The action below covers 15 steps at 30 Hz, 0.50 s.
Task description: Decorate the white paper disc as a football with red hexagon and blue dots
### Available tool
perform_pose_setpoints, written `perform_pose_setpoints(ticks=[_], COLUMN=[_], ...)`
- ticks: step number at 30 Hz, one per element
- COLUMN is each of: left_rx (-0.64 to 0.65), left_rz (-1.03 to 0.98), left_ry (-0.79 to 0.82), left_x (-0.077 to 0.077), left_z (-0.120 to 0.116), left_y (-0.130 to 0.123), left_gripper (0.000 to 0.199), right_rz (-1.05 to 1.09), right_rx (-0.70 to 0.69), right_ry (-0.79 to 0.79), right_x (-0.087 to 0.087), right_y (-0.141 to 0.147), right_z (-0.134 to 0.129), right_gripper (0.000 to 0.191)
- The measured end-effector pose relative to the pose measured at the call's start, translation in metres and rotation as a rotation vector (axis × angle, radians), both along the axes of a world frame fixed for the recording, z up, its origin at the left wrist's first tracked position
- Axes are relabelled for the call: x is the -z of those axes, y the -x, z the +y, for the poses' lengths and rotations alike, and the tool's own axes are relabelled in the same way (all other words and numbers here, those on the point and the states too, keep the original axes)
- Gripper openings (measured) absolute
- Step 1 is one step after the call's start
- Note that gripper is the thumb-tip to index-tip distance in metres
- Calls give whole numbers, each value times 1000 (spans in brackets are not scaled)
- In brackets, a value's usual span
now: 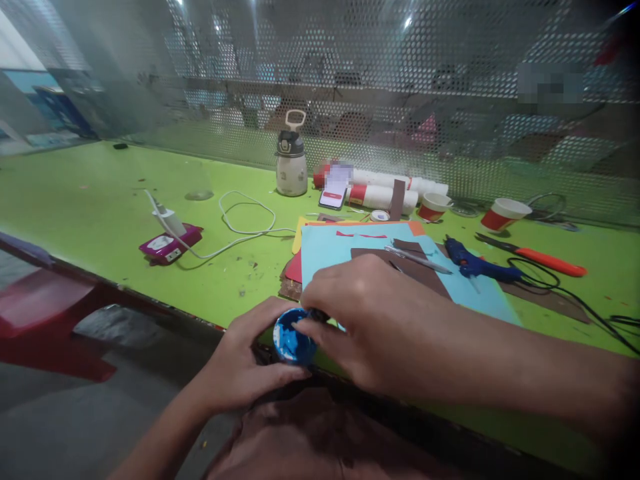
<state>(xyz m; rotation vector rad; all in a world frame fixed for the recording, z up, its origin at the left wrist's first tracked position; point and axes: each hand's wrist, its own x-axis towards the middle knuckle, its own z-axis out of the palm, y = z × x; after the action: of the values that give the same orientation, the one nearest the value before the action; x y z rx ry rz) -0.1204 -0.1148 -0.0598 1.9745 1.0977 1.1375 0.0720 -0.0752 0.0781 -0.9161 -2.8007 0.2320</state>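
Well, the blue container [289, 341] sits in the left hand [245, 359]

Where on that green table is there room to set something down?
On the green table, the widest bare-looking patch is left of the purple power strip. A smaller, speckled one lies between that strip and the paper stack, nearer than the white cable. The right side is crowded: glue gun, orange-handled tool, paper cups.

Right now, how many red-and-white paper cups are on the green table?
2. One paper cup sits behind the blue glue gun; the other paper cup is farther right, behind the orange-handled tool. More could be hidden behind the right hand.
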Motion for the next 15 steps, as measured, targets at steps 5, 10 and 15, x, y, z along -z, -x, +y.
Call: perform_pose_setpoints(ticks=[5, 10, 15], left_rx=[6, -54, -98], left_rz=[-11, -85, -36], left_ry=[24, 23, 34], left_x=[-6, -2, 0], left_z=[0, 1, 4], left_y=[-9, -10, -5], left_gripper=[43, 43, 53], right_rz=[-35, -21, -35], right_rx=[-46, -29, -48], right_ry=[105, -39, -88], right_x=[-12, -10, -12], right_y=[2, 11, 9], right_z=[-8, -2, -3], right_gripper=[27, 24, 24])
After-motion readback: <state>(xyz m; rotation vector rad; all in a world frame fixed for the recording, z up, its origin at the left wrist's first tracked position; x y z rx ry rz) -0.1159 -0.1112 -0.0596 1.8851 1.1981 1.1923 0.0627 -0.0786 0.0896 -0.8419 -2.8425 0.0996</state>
